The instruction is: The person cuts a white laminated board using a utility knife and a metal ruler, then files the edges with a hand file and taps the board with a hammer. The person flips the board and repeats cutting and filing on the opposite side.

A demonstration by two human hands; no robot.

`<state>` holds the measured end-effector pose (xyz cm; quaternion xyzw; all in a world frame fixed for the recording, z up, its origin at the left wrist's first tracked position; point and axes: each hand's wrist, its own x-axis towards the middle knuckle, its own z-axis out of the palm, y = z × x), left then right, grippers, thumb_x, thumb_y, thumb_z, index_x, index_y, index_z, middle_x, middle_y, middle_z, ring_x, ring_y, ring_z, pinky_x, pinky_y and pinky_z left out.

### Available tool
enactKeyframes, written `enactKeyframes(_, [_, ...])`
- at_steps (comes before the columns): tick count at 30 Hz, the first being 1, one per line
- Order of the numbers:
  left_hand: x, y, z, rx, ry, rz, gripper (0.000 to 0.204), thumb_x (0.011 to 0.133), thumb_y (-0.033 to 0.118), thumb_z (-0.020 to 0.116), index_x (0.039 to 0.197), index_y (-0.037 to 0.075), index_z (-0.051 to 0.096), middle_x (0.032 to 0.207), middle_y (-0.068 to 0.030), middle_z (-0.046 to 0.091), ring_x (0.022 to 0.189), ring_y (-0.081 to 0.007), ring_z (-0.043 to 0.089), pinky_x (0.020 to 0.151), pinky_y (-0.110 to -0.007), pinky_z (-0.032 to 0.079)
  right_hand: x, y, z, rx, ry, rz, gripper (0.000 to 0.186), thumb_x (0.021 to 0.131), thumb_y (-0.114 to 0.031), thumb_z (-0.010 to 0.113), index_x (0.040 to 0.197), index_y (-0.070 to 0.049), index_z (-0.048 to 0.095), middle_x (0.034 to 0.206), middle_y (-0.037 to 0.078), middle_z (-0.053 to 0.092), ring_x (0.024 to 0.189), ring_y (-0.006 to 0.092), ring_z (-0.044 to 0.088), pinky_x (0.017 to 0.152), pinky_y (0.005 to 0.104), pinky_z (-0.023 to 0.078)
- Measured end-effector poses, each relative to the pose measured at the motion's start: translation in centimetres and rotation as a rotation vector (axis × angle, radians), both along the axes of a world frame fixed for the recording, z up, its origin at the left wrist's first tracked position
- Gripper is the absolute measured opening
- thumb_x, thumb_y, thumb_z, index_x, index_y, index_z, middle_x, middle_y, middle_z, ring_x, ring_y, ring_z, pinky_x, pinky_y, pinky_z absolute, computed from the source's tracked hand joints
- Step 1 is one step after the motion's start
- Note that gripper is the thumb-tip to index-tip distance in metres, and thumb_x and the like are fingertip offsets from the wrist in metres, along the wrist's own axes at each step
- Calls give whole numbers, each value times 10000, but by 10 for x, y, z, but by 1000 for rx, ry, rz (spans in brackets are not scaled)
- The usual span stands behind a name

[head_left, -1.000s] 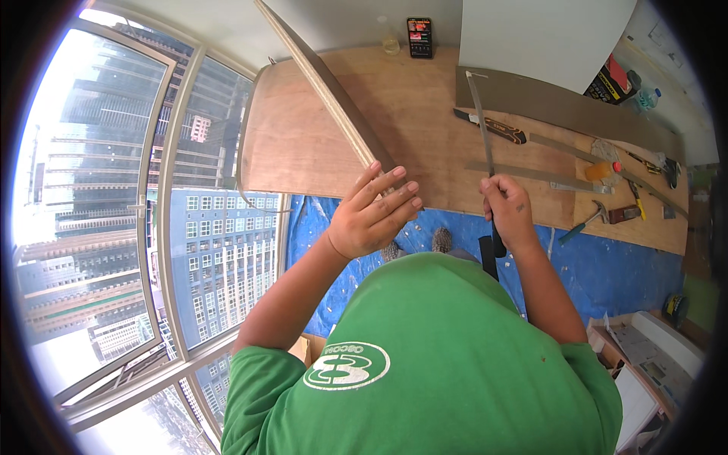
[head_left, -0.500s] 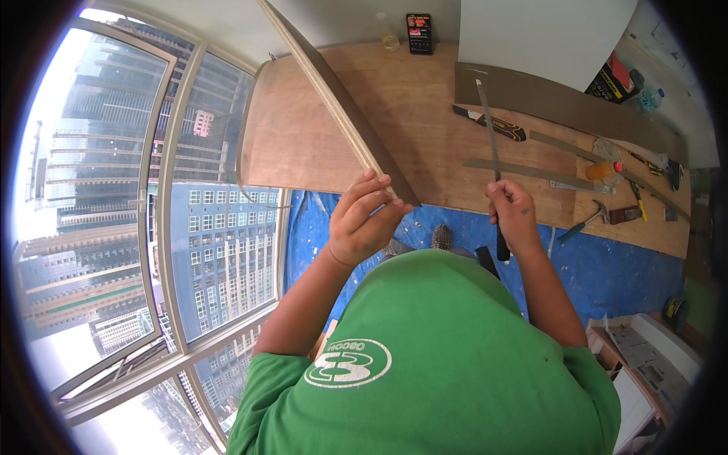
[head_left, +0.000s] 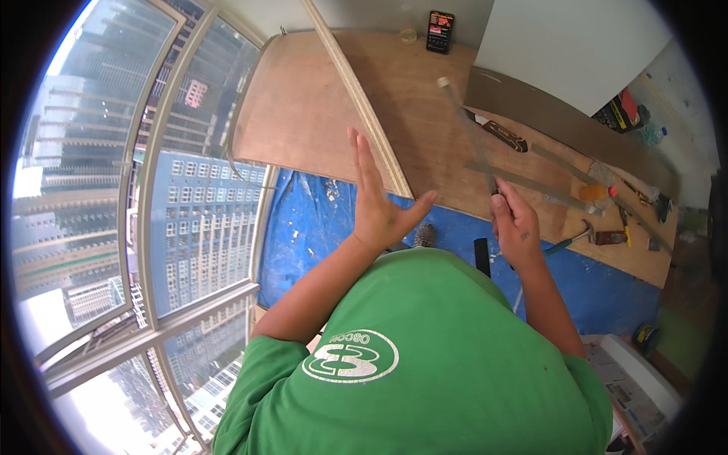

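A plywood board point(head_left: 367, 106) stands on edge across the workbench, its pale layered edge slanting toward me. My left hand point(head_left: 379, 201) is open beside the near end of that edge, with fingers stretched upward and thumb out to the right. Whether its palm touches the board, I cannot tell. In my right hand point(head_left: 518, 225) is a long, thin grey file point(head_left: 474, 133) with a dark handle, fingers closed round it. The file points away over the bench, slightly blurred, its pale tip apart from the board.
On the wooden bench top point(head_left: 265, 114) lie a utility knife point(head_left: 505, 136), thin strips point(head_left: 523, 183), an orange bottle point(head_left: 595, 192) and a hammer point(head_left: 582, 231). A phone point(head_left: 440, 32) leans at the back. Blue sheeting point(head_left: 303, 227) covers the floor; windows point(head_left: 201, 174) stand left.
My left hand has let go of the board's near end and opened. The file's tip has swung left toward the board. The whole view has shifted slightly.
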<state>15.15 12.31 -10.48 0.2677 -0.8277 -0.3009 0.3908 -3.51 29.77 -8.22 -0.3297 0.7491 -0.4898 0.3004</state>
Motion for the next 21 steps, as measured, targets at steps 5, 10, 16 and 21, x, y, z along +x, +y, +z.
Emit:
enactKeyframes(5, [-11, 2, -20, 159, 61, -55, 1160, 815, 115, 779, 1606, -112, -38, 1647, -422, 66, 1548, -573, 105, 1260, -553, 189, 1, -4, 46, 5, 300, 354, 402, 1012, -112, 644, 1412, -71, 635, 989, 111, 677, 839, 216, 627, 813, 320, 522])
enactKeyframes(10, [-14, 5, -27, 109, 94, -32, 1131, 787, 50, 727, 1601, -121, -39, 1644, -424, 52, 1550, -581, 59, 1271, -564, 143, 4, -17, 78, 102, 330, 560, 493, 970, -10, 649, 1444, -146, 639, 896, 80, 613, 772, 201, 595, 752, 295, 510])
enactKeyframes(16, [-16, 5, -29, 110, 105, -30, 1168, 751, 45, 728, 1609, -107, -50, 1651, -414, 35, 1557, -572, 38, 1275, -574, 135, -3, -24, 84, 112, 390, 585, 554, 941, 37, 663, 1454, -170, 636, 811, 63, 552, 714, 196, 545, 701, 292, 492])
enactKeyframes(21, [-17, 5, -29, 103, 121, -34, 1189, 738, 48, 728, 1607, -109, -68, 1652, -412, 28, 1561, -567, 31, 1273, -580, 142, -9, -14, 88, 140, 469, 649, 549, 943, 9, 684, 1450, -197, 643, 749, 54, 487, 668, 194, 496, 664, 303, 466])
